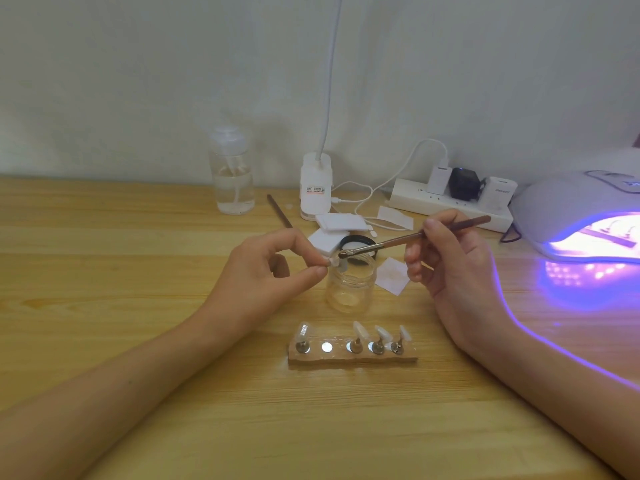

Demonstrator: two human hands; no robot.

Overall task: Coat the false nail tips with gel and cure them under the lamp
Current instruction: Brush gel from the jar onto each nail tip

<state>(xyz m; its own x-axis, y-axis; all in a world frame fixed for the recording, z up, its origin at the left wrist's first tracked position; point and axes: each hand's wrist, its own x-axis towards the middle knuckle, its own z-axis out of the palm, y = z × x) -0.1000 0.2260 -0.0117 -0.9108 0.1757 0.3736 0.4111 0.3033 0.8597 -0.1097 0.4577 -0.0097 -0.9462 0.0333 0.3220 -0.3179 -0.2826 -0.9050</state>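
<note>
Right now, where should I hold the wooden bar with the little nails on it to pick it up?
Probably by its two short ends, coming in from left and right. The wooden bar is long and low, and the nail tips stand along its top, so a grip from above would likely bump them.

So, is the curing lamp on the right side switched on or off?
On. The curing lamp glows violet inside its opening, and the violet light spills onto the wooden table in front of it.
</note>
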